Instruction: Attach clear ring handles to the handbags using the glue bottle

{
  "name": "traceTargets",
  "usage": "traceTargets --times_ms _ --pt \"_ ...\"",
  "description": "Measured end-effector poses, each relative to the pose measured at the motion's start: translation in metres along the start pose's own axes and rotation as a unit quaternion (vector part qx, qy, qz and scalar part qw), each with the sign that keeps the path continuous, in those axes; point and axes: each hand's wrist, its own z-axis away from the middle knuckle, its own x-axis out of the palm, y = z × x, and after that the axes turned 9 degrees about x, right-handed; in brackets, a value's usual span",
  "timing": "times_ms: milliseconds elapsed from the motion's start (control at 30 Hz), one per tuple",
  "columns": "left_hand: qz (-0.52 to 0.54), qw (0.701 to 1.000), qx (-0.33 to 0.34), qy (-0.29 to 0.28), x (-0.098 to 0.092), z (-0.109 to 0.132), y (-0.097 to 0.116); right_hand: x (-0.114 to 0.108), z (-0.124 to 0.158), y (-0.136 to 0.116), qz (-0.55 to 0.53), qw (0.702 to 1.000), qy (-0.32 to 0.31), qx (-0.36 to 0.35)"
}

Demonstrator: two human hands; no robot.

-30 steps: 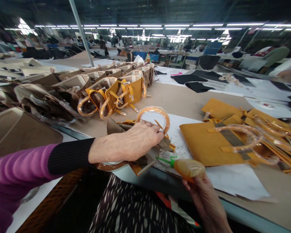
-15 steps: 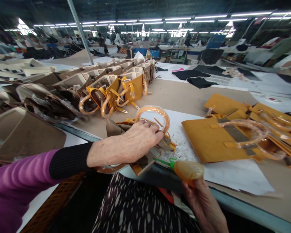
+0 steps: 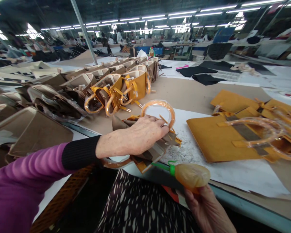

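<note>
My left hand (image 3: 135, 137) lies palm down on an unfinished mustard and taupe handbag (image 3: 157, 150) at the table's near edge, fingers curled onto its folded panels. The bag's plastic-wrapped orange handle (image 3: 160, 108) arches up just beyond my fingertips. My right hand (image 3: 207, 208) is below the table edge, closed round a soft amber glue bottle (image 3: 190, 174). The bottle's green nozzle (image 3: 161, 165) points left at the bag's lower corner.
White paper (image 3: 232, 174) covers the brown table (image 3: 184, 94) under the work. Flat mustard bag pieces (image 3: 223, 139) with wrapped handles lie to the right. Rows of assembled bags (image 3: 126, 87) stand at the left. Black fabric pieces (image 3: 196, 72) lie farther back.
The view has shifted slightly down and right. My left hand stays pressed on the bag. The glue bottle has stayed close to the bag's lower corner.
</note>
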Motion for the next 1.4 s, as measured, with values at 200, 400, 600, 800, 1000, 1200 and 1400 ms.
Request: traceTargets --times_ms 200,400,600,800,1000,1200,1400 --pt "-0.014 1.0 -0.003 -0.026 -0.004 -0.003 -0.001 0.011 0.014 0.002 -0.033 0.998 0.05 0.026" --pt "-0.013 1.0 0.005 -0.024 -0.003 -0.004 -0.005 -0.001 0.017 -0.001 -0.003 0.999 0.007 0.046" --pt "-0.02 1.0 0.005 -0.021 -0.002 -0.003 -0.007 0.011 0.018 -0.003 -0.021 0.999 0.034 0.036" --pt "-0.01 0.999 0.003 -0.038 -0.007 -0.004 -0.006 0.033 0.025 -0.002 -0.064 0.992 0.091 0.066" --pt "-0.007 0.999 -0.008 -0.051 -0.01 -0.006 -0.004 0.022 0.023 0.002 -0.022 0.997 0.017 0.073" --pt "-0.027 0.999 0.0 -0.018 -0.003 -0.006 -0.008 0.01 0.019 0.003 -0.006 0.998 0.011 0.06" --pt "-0.037 0.999 0.01 0.019 0.007 -0.005 -0.011 0.008 0.02 0.006 -0.031 0.995 0.049 0.077"
